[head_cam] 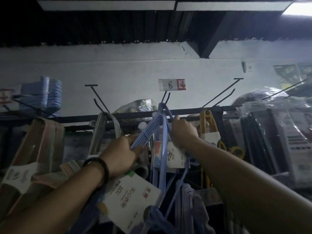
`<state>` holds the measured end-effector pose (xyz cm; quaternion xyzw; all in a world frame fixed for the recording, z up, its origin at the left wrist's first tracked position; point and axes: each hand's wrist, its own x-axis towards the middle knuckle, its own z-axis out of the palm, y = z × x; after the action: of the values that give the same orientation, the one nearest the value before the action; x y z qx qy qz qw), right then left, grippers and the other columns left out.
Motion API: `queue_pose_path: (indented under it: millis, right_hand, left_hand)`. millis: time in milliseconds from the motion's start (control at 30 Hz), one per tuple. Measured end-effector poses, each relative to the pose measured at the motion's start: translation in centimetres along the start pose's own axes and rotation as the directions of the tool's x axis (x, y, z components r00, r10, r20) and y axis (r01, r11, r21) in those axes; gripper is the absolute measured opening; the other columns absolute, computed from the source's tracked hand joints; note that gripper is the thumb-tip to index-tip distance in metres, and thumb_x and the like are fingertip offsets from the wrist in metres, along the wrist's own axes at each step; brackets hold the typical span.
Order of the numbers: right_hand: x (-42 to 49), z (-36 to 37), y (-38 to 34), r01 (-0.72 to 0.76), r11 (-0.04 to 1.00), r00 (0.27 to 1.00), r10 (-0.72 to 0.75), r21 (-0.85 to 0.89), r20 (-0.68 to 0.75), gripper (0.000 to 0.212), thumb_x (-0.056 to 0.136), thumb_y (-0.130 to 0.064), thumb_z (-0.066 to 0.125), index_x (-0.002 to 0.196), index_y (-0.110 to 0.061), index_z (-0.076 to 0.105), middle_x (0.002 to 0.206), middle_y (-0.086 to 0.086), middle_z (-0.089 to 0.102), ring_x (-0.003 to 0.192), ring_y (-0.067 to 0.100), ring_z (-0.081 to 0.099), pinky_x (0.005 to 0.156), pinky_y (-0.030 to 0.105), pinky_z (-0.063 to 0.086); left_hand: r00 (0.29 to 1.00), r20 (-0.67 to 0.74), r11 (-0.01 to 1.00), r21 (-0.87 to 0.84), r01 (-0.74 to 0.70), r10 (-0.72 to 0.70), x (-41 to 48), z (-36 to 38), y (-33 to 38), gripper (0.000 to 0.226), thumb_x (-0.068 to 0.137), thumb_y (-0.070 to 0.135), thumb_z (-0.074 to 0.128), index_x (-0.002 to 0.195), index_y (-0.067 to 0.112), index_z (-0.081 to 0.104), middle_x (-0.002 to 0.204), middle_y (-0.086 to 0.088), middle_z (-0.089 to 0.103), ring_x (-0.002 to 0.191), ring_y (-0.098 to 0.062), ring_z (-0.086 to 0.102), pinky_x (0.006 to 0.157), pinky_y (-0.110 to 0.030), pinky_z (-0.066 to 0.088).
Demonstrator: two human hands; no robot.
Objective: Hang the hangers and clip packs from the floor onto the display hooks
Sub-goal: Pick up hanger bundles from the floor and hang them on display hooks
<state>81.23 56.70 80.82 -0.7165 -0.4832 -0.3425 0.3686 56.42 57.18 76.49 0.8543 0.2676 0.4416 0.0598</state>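
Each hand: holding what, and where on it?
Both hold the blue hangers: left hand grips their left sloping arm, right hand apparently grips the right arm near the neck.

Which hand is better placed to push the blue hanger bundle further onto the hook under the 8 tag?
Right, probably. The right hand is up beside the necks of the blue hanger bundle, just below the hook; the left hand grips lower down on its sloping arm.

1. A dim shop aisle: black wire display hooks [101,100] jut from a rail [135,115] along a white wall [118,70].
2. A price tag [171,84] marked "8", with a red arrow, tops the middle hook.
3. Banded packs of hangers [157,122] with printed card labels [133,196] hang below; plastic-wrapped goods [273,105] crowd the right.
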Motion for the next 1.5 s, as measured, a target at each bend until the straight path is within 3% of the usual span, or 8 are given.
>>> queue_pose_path:
  millis: [367, 533, 633, 900, 1033, 1133, 1267, 1500]
  right_hand:
    - [1.8, -1.3, 0.5, 0.049, 0.996, 0.991, -0.039, -0.072, 0.130, 0.022, 0.104, -0.026, 0.053, 0.088, -0.013, 0.059, 0.087, 0.006, 0.064, 0.076, 0.024, 0.065, 0.071, 0.041, 0.060]
    - [-1.4, -7.0, -1.7, 0.136, 0.958, 0.980, -0.167, 0.254, 0.104, 0.048, 0.109, -0.053, 0.036, 0.092, -0.017, 0.062, 0.081, 0.005, 0.069, 0.066, 0.027, 0.071, 0.052, 0.034, 0.053]
    - [-4.3, -10.4, -3.5, -0.059, 0.799, 0.944, -0.151, 0.598, 0.295, 0.052, 0.101, -0.063, 0.051, 0.113, -0.014, 0.066, 0.097, 0.012, 0.075, 0.067, 0.030, 0.077, 0.057, 0.042, 0.065]
    - [-7.1, -10.3, -3.8, 0.167, 0.983, 0.918, -0.126, -0.079, 0.377, 0.019, 0.104, -0.021, 0.055, 0.106, -0.007, 0.067, 0.097, 0.005, 0.062, 0.084, 0.020, 0.067, 0.066, 0.029, 0.053]
    - [-5.5, -10.8, -3.1, 0.119, 0.988, 0.950, -0.086, -0.093, 0.300, 0.023, 0.100, -0.018, 0.064, 0.081, -0.013, 0.051, 0.080, 0.001, 0.062, 0.065, 0.012, 0.061, 0.054, 0.022, 0.045]
    - [-4.9, -11.3, -3.3, 0.080, 0.992, 0.968, -0.053, -0.100, 0.245, 0.009, 0.096, -0.011, 0.068, 0.097, -0.007, 0.060, 0.082, 0.003, 0.064, 0.067, 0.015, 0.063, 0.048, 0.021, 0.041]
    - [-4.5, -11.8, -3.4, 0.051, 0.996, 0.993, -0.043, -0.070, 0.111, 0.029, 0.096, -0.010, 0.063, 0.123, -0.006, 0.053, 0.090, 0.005, 0.060, 0.069, 0.017, 0.058, 0.048, 0.025, 0.035]
    - [-4.9, -10.4, -1.5, 0.010, 1.000, 0.996, -0.009, 0.017, -0.091, 0.026, 0.096, -0.005, 0.059, 0.115, -0.014, 0.044, 0.079, 0.006, 0.056, 0.065, 0.020, 0.057, 0.047, 0.033, 0.045]
  left_hand:
    - [0.965, -0.190, 0.983, -0.001, 0.183, -0.179, 0.3, 1.8, -2.0, 0.027, 0.102, 0.045, 0.056, 0.098, 0.021, 0.068, 0.082, -0.006, 0.071, 0.074, -0.027, 0.069, 0.069, -0.043, 0.060]
    - [0.974, -0.199, 0.990, -0.108, 0.089, -0.109, 0.7, 3.0, 0.8, 0.024, 0.108, 0.033, 0.049, 0.089, 0.025, 0.060, 0.079, -0.005, 0.067, 0.070, -0.024, 0.063, 0.056, -0.030, 0.041]
    - [0.972, -0.200, 0.981, -0.173, 0.091, -0.126, 1.3, 3.1, 1.8, 0.028, 0.109, 0.038, 0.045, 0.094, 0.021, 0.062, 0.084, -0.010, 0.068, 0.073, -0.026, 0.063, 0.059, -0.032, 0.043]
    - [0.947, -0.219, 0.958, -0.216, 0.188, -0.235, 2.9, 3.0, 3.8, 0.046, 0.104, 0.056, 0.045, 0.097, 0.016, 0.068, 0.089, -0.008, 0.074, 0.072, -0.023, 0.070, 0.059, -0.031, 0.051]
    - [0.975, -0.134, 0.961, -0.239, 0.142, -0.178, 1.3, 2.7, 4.7, 0.043, 0.105, 0.057, 0.045, 0.118, 0.018, 0.057, 0.084, 0.001, 0.072, 0.059, -0.006, 0.069, 0.051, -0.026, 0.052]
    - [0.988, -0.155, 0.988, -0.144, -0.052, 0.030, -0.2, 2.7, 4.5, 0.039, 0.105, 0.050, 0.050, 0.136, 0.027, 0.046, 0.109, 0.009, 0.071, 0.088, -0.004, 0.071, 0.079, -0.032, 0.062]
    - [0.976, -0.013, 0.977, 0.001, -0.215, 0.215, -2.3, 2.8, 4.2, 0.081, 0.102, 0.045, 0.062, 0.165, 0.042, 0.011, 0.169, 0.016, 0.016, 0.148, -0.010, 0.034, 0.115, -0.025, 0.030]
    - [0.953, 0.074, 0.908, 0.289, -0.303, 0.294, -2.0, 3.2, 3.3, 0.116, 0.092, 0.051, 0.074, 0.166, 0.032, -0.013, 0.169, 0.019, -0.029, 0.156, -0.016, 0.011, 0.124, -0.035, 0.029]
